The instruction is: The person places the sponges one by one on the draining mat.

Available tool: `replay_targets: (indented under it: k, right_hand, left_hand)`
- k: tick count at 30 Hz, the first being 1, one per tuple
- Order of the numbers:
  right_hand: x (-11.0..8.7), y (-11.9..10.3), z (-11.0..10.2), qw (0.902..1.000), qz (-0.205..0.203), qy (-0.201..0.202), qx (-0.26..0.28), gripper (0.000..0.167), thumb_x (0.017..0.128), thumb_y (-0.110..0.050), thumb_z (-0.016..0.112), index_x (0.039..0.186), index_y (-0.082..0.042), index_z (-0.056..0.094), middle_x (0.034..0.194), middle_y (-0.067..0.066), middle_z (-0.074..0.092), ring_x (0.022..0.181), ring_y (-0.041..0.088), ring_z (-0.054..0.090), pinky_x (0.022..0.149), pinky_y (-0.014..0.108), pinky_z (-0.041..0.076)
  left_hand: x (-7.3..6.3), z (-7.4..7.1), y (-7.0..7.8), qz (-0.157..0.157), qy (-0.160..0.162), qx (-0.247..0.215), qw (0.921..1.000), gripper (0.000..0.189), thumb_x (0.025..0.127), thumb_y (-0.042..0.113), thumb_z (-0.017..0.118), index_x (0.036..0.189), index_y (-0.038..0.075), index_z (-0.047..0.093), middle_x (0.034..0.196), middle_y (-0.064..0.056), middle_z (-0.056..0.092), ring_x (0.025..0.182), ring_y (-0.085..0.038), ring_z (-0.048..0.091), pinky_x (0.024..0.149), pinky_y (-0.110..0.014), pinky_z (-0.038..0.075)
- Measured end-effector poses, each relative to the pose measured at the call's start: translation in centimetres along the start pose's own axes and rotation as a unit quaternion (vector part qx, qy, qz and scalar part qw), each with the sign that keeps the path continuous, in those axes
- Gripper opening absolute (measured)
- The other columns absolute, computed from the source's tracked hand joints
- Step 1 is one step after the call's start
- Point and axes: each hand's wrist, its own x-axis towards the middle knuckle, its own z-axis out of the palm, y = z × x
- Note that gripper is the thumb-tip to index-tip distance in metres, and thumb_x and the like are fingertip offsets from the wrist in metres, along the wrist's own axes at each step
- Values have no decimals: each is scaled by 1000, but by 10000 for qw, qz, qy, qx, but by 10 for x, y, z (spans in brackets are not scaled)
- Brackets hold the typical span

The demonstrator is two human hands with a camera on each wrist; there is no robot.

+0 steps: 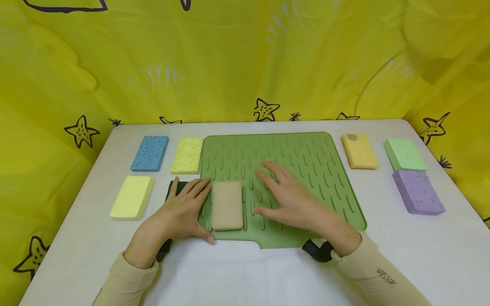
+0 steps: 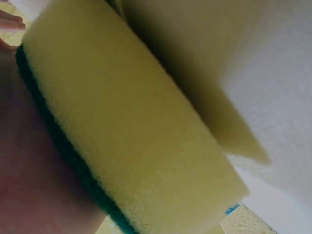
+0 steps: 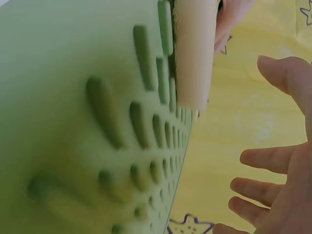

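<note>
A beige sponge (image 1: 227, 206) lies on the left part of a green ribbed mat (image 1: 306, 170). My left hand (image 1: 183, 210) is spread just left of it, fingertips and thumb at the mat's left edge. Partly under that hand is a yellow sponge (image 2: 131, 112) with a dark green scouring layer; in the head view only its green top (image 1: 174, 187) shows, mostly covered. To the right of the beige sponge, my right hand (image 1: 287, 195) hovers over the mat with fingers apart and holds nothing. The right wrist view shows those spread fingers (image 3: 265, 158) too.
Blue (image 1: 150, 154), speckled yellow (image 1: 187, 155) and pale yellow (image 1: 132, 198) sponges lie left of the mat. To its right are orange (image 1: 360, 151), mint green (image 1: 405, 154) and purple (image 1: 419, 192) sponges. A yellow patterned curtain (image 1: 229, 63) hangs behind the white table (image 1: 229, 276).
</note>
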Motion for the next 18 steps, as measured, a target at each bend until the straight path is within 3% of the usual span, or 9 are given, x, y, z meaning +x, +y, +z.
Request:
replay_targets:
  k: [18]
  right_hand:
    - [-28, 42, -19, 9986, 246, 476, -7, 80, 87, -33, 75, 152, -5, 37, 161, 16, 23, 148, 39, 23, 113, 61, 34]
  left_hand:
    - [0, 1, -1, 8, 9, -27, 10000, 139, 51, 83, 74, 155, 3, 30, 165, -11, 21, 152, -34, 20, 116, -72, 3]
